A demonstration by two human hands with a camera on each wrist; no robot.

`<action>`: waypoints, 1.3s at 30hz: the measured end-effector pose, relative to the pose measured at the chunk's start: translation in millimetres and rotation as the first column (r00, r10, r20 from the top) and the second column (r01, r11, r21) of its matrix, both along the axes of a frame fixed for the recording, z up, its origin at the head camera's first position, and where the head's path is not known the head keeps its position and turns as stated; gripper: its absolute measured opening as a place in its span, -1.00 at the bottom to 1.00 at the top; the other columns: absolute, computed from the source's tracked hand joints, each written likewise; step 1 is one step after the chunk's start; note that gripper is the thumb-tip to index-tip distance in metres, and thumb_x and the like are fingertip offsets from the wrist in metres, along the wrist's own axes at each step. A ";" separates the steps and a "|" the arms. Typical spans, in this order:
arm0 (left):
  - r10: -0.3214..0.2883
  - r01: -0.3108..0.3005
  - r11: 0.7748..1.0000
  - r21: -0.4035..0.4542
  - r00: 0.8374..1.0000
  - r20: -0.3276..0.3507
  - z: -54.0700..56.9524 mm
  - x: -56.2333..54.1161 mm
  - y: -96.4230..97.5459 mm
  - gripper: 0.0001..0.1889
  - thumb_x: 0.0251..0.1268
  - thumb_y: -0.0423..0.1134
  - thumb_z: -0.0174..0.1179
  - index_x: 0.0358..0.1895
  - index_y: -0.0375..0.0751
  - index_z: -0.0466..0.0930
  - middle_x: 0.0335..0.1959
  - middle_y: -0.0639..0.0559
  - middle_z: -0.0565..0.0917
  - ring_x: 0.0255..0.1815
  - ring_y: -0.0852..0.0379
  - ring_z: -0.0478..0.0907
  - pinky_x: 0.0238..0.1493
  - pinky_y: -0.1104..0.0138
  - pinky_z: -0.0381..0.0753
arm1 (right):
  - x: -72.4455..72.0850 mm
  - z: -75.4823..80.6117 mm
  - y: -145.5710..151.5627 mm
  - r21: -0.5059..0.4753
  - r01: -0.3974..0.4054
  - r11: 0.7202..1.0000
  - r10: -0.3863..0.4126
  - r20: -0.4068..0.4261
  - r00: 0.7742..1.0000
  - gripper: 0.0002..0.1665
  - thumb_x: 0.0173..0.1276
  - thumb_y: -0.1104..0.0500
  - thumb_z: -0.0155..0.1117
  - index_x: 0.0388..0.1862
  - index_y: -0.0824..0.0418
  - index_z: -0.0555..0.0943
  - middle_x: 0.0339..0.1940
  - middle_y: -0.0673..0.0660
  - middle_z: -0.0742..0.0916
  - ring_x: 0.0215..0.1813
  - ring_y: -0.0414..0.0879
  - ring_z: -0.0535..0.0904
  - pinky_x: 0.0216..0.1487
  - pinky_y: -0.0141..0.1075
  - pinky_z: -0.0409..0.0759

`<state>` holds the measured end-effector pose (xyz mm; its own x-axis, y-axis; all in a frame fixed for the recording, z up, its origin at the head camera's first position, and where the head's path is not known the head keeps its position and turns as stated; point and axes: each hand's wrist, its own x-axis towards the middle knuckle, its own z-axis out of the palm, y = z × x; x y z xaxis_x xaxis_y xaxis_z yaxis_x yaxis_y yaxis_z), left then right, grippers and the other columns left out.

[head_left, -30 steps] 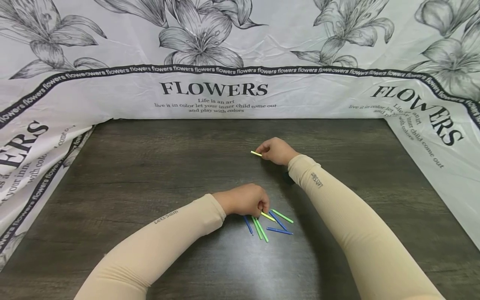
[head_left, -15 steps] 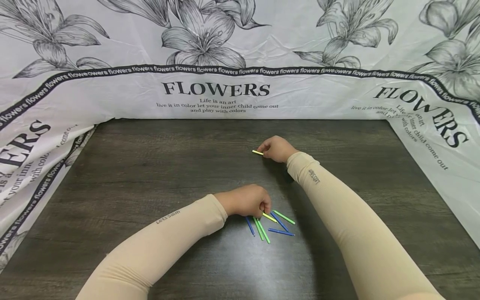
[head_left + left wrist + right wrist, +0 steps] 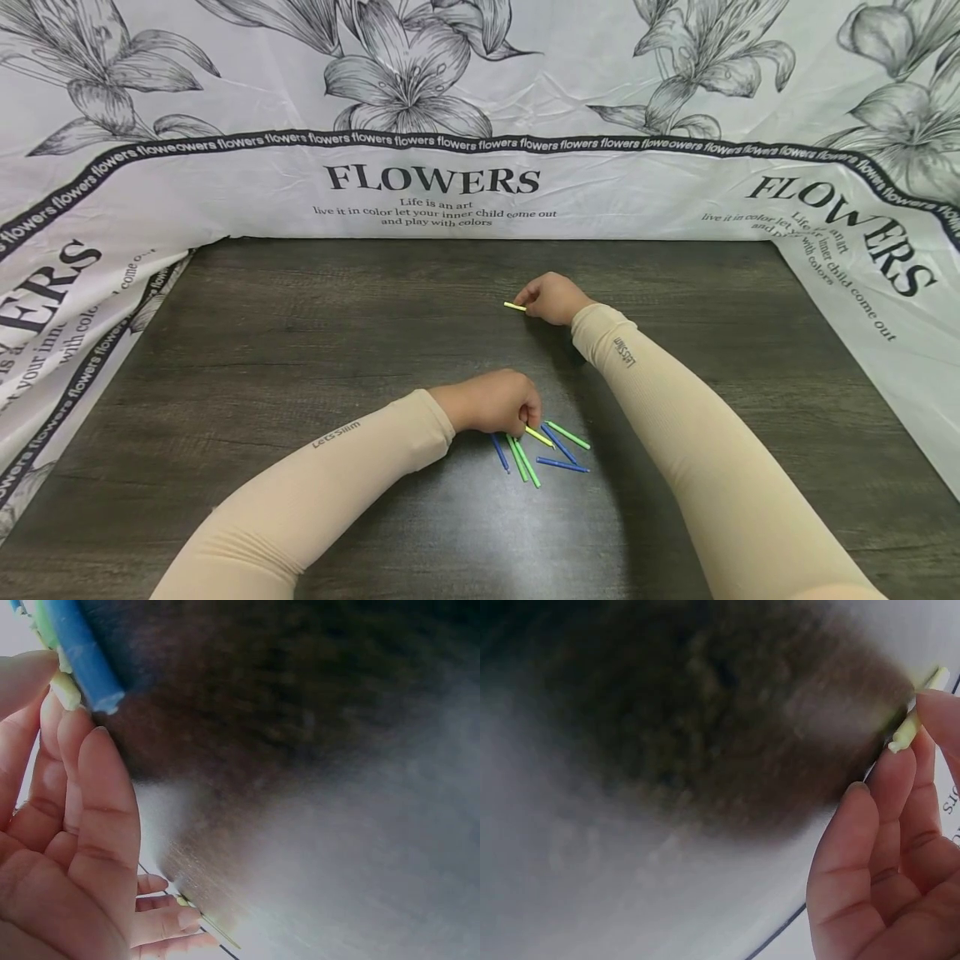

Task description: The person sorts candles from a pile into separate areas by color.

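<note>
My left hand (image 3: 498, 402) pinches a thin yellow candle (image 3: 539, 436) between thumb and fingertips, low over the table. Around it lie several more candles: a blue candle (image 3: 500, 453) by the fingers, two green candles (image 3: 527, 463) side by side, a crosswise blue candle (image 3: 562, 464), a slanted blue candle (image 3: 559, 442) and a green candle (image 3: 567, 435). Farther back, my right hand (image 3: 555, 298) holds another yellow candle (image 3: 514, 306) by one end, its other end pointing left. In the right wrist view, thumb and fingertips grip that yellow candle (image 3: 906, 733).
The dark wood-grain table (image 3: 300, 333) stretches out on both sides of the hands. A white cloth (image 3: 637, 192) with flower prints rises along its back edge and continues at the left and right.
The head view has shifted very slightly. Both hands keep their grip on the yellow candles and stay in place, and the loose candles lie as before.
</note>
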<state>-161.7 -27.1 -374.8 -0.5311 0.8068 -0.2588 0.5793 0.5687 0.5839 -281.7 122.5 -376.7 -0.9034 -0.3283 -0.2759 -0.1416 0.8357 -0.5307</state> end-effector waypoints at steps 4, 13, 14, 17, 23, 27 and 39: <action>-0.002 0.002 1.000 0.000 1.000 -0.003 -0.1 0.0 -0.4 -0.80 0.03 -0.56 0.24 -0.40 -0.18 0.71 -0.50 0.17 0.53 -0.44 0.31 0.35 -0.37 0.50 0.35 | -0.1 0.8 -0.7 0.004 -0.002 1.000 0.002 -0.003 1.000 -0.71 0.32 0.36 0.19 -0.02 0.23 0.70 -0.18 0.14 0.70 -0.23 -0.06 0.50 -0.17 -0.24 0.46; 0.007 -0.008 1.000 0.010 1.000 0.028 2.5 0.4 -0.3 -0.78 0.03 -0.59 0.22 -0.40 -0.20 0.73 -0.48 0.14 0.59 -0.47 0.30 0.36 -0.39 0.50 0.35 | -1.0 -0.1 3.1 -0.019 0.000 1.000 0.000 0.020 1.000 -0.70 0.32 0.35 0.21 0.01 0.24 0.69 -0.11 0.16 0.72 -0.15 -0.04 0.53 -0.13 -0.22 0.48; 0.007 -0.008 1.000 0.011 1.000 0.030 2.6 0.2 -0.1 -0.78 0.02 -0.59 0.22 -0.40 -0.20 0.73 -0.48 0.14 0.60 -0.47 0.31 0.36 -0.40 0.50 0.36 | -1.2 -0.4 3.4 -0.020 -0.002 1.000 0.003 0.020 1.000 -0.70 0.32 0.35 0.21 0.01 0.24 0.69 -0.11 0.16 0.72 -0.16 -0.04 0.52 -0.14 -0.23 0.48; 0.003 -0.003 1.000 0.013 1.000 0.026 2.2 -0.8 0.3 -0.79 0.01 -0.59 0.23 -0.42 -0.20 0.73 -0.49 0.14 0.62 -0.48 0.32 0.37 -0.41 0.50 0.37 | -1.6 -1.0 4.0 -0.019 -0.005 1.000 0.006 0.019 1.000 -0.70 0.32 0.35 0.22 0.01 0.23 0.70 -0.09 0.15 0.73 -0.18 -0.05 0.51 -0.16 -0.26 0.46; -0.023 0.023 0.999 0.026 1.000 0.011 -1.0 -4.4 -1.4 -0.81 -0.03 -0.56 0.25 -0.47 -0.18 0.71 -0.54 0.18 0.58 -0.50 0.33 0.37 -0.43 0.52 0.36 | -2.5 -0.4 3.6 -0.012 0.000 1.000 0.000 0.023 1.000 -0.71 0.33 0.33 0.21 0.00 0.22 0.70 0.00 0.17 0.72 -0.13 -0.03 0.53 -0.15 -0.24 0.46; -0.042 0.042 0.999 0.031 0.999 0.011 -1.1 -6.2 -3.3 -0.84 -0.04 -0.54 0.25 -0.46 -0.19 0.70 -0.54 0.14 0.59 -0.50 0.34 0.37 -0.44 0.53 0.37 | -3.2 -0.1 3.1 -0.006 0.004 1.000 -0.003 0.023 1.000 -0.71 0.34 0.32 0.19 -0.01 0.21 0.71 0.03 0.17 0.71 -0.11 -0.02 0.54 -0.13 -0.23 0.47; -0.037 0.037 0.999 0.024 0.999 -0.001 -2.1 -6.3 -2.0 -0.86 -0.05 -0.54 0.28 -0.47 -0.22 0.67 -0.63 0.21 0.50 -0.54 0.33 0.36 -0.48 0.52 0.35 | -3.0 0.6 2.2 0.001 0.006 1.000 -0.006 0.034 0.999 -0.70 0.34 0.33 0.18 0.00 0.21 0.71 0.02 0.17 0.71 -0.11 -0.02 0.54 -0.14 -0.24 0.47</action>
